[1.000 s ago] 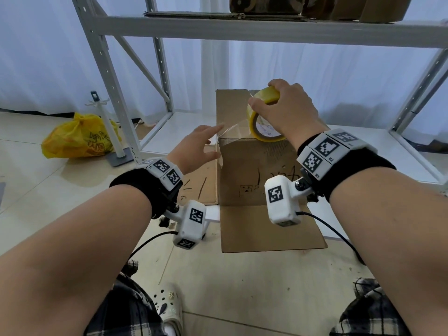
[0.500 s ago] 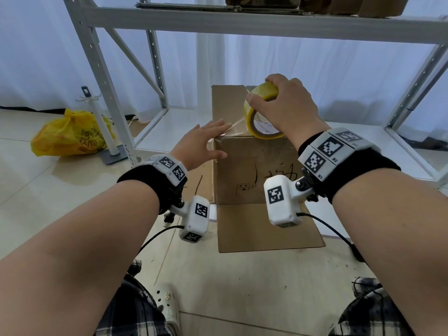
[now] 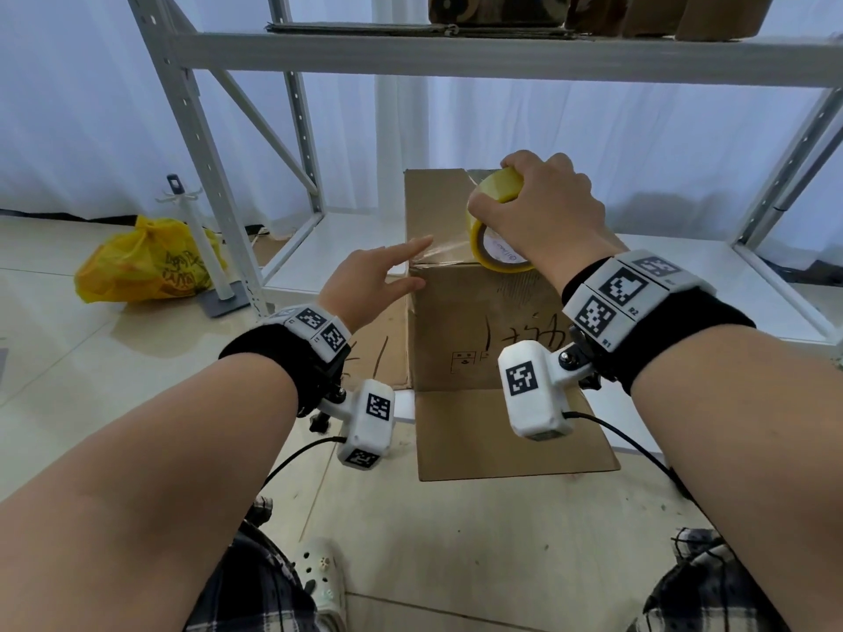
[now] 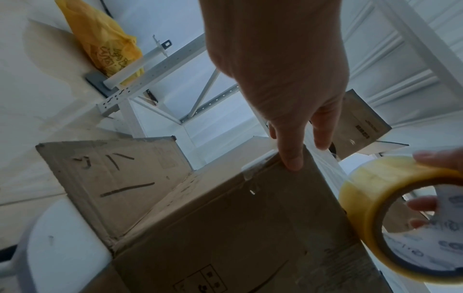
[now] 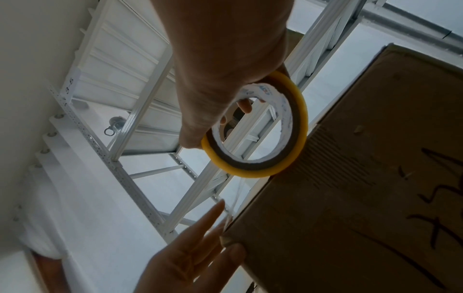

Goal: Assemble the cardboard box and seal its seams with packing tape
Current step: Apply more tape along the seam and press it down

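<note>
Cardboard box [image 3: 483, 326] upright on the floor in front of the white metal rack [image 3: 200, 143], lower flaps splayed outward, far flap raised above its top. Taping step in hand, judged from a clear strip [image 3: 444, 254] stretched taut from the box's upper left corner to the tape roll [image 3: 495, 225]. Right hand [image 3: 543, 212] curled around the roll, fingers through its core, roll poised over the box's top near its right side. Left hand [image 3: 372, 285] open, fingers straight, fingertips [image 4: 291, 160] pressing the strip's free end against the box's upper left corner. Next move, by judgement: roll drawn onward along the top seam under steady tension, left fingers anchoring the start, then pressing the strip flat; risk of the strip lifting at the corner or running off the seam line. Against the frame one second earlier: roll carried farther from the left corner with more strip paid out; left hand shifted from hovering beside the corner to contact with it. Yellow plastic bag [image 3: 146, 262] on the floor to the left of the rack.
</note>
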